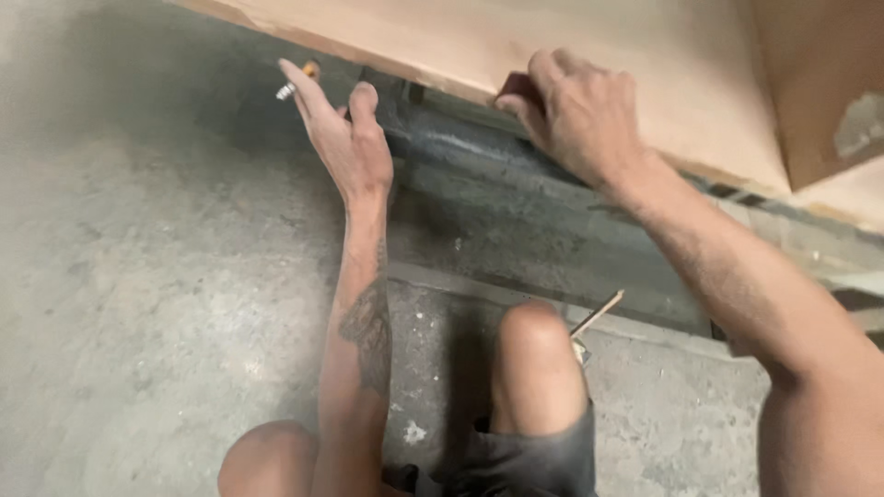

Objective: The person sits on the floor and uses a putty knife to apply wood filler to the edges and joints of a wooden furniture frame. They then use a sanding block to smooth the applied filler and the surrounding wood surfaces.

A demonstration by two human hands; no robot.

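My left hand reaches up beside the lower edge of a light wooden board. A cigarette sits between its raised fingers. My right hand lies on the board's front edge, fingers curled over a dark sanding block pressed against the wood. Both forearms stretch up from the bottom of the view. My knees are bent below, in dark shorts.
A grey metal frame runs under the board. A thin wooden stick pokes out beside my right knee. Dusty concrete floor spreads left. Another wooden panel stands at the top right.
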